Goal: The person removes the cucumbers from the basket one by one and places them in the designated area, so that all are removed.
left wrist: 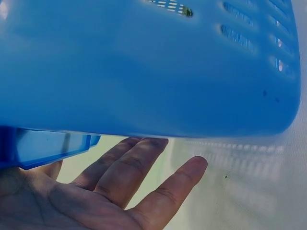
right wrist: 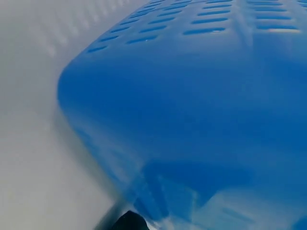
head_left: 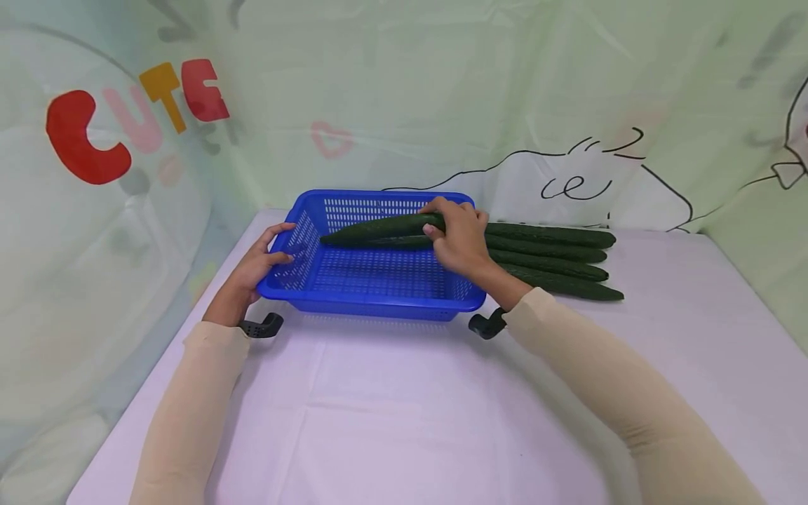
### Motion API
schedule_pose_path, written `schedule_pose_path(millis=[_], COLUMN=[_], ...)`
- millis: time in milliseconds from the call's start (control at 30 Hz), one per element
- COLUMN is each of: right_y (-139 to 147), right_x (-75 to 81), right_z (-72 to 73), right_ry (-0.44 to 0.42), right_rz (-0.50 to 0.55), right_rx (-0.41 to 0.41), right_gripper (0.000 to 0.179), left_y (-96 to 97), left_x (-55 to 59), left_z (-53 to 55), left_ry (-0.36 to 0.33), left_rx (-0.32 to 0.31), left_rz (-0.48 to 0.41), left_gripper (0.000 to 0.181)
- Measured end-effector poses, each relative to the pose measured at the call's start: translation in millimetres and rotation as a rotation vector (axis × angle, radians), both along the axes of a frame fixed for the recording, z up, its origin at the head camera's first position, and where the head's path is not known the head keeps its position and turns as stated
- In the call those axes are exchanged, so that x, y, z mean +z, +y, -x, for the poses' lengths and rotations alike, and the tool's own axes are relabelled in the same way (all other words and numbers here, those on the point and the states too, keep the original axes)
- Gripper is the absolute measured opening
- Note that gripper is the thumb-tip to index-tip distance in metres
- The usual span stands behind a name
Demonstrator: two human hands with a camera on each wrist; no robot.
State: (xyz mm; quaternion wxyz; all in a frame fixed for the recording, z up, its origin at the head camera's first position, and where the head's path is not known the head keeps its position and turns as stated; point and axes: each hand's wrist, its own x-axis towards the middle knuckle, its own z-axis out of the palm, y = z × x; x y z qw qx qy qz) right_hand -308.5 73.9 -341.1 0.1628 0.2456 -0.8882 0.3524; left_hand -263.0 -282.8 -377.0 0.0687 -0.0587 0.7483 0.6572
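A blue plastic basket [head_left: 379, 303] with slotted walls stands on the table. My left hand [head_left: 254, 265] holds its left rim, with a finger and the thumb over the edge; in the left wrist view other fingers [left wrist: 132, 167] extend beneath the rim. Over the basket's right side, my right hand [head_left: 459, 235] grips a long dark green cucumber [head_left: 385, 226], its tapered end pointing left inside the basket. Another cucumber [head_left: 404, 243] lies just below it, partly covered. The right wrist view shows the basket wall [right wrist: 192, 105] but not the hand.
Several cucumbers [head_left: 555, 268] lie side by side on the table to the right of the basket, their left ends hidden by my right hand and the basket. A white cloth [head_left: 391, 407] covers the table. Behind it hangs a printed curtain [head_left: 404, 91].
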Motion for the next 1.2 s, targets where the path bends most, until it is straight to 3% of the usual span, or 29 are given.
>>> schedule_pose_path(millis=[300,733,1200], right_y=[25.9,93.7,180.8], right_x=[10.0,13.7,9.7], right_z=[-14.7,-54.6,-92.8], right_ry=[0.027,0.024,0.009], right_rz=[-0.011,0.010,-0.016], right_rx=[-0.001,-0.016,-0.177], right_gripper=[0.021,0.025,0.030], left_y=[-0.7,0.1,-0.9], left_x=[-0.3,1.1,0.9], left_z=[-2.0,-2.8,-1.3], left_ry=[-0.001,0.005,0.003], left_rx=[0.002,-0.001,0.007], left_rz=[0.006,0.005,0.018], left_gripper=[0.064,0.066,0.065])
